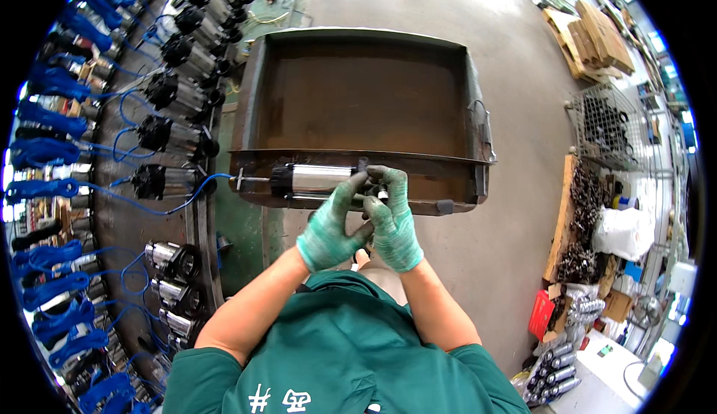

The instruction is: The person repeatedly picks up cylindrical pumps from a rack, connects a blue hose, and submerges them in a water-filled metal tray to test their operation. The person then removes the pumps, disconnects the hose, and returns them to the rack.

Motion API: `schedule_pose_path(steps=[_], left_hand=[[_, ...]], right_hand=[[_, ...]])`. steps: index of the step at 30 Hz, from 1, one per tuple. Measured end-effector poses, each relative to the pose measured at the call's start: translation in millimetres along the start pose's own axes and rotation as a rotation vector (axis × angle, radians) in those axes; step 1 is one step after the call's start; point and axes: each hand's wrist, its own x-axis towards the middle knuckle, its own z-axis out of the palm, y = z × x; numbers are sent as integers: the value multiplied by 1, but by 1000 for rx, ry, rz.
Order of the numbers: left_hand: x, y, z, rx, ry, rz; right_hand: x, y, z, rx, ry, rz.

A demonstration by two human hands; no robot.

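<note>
A silver cylindrical pump [323, 178] with black ends lies across the near part of a brown metal tank [358, 156]. Both my hands wear greenish gloves with dirty fingers and meet at the pump's right end. My left hand [336, 223] is curled beside that end, its fingertips on or close to it; what they grip is hidden. Bent around a small dark part with a whitish tip [383, 192], my right hand [394, 220] sits just to the right. Whether this part is joined to the pump I cannot tell. A blue cable [179, 209] reaches toward a metal rod at the pump's left end.
Several similar pumps [175, 134] stand in rows on the left, with coiled blue cables [52, 153] beyond. A wire basket [609, 126] of black parts, cardboard [601, 37] and a white bag [624, 232] are on the right. Silver cylinders [556, 369] lie stacked at the lower right.
</note>
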Motion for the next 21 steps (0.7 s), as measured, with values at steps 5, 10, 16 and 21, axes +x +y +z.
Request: schedule_pose_path(steps=[5, 10, 16, 21], left_hand=[[-12, 13, 12, -536, 297, -147], [-16, -18, -21, -162, 491, 102], [-38, -31, -84, -127, 600, -119], [-68, -97, -158, -507, 911, -355]], right_hand=[[16, -9, 48, 0, -47, -45], [29, -19, 94, -273, -118, -217], [44, -12, 126, -536, -375, -276], [74, -10, 110, -968, -169, -377]])
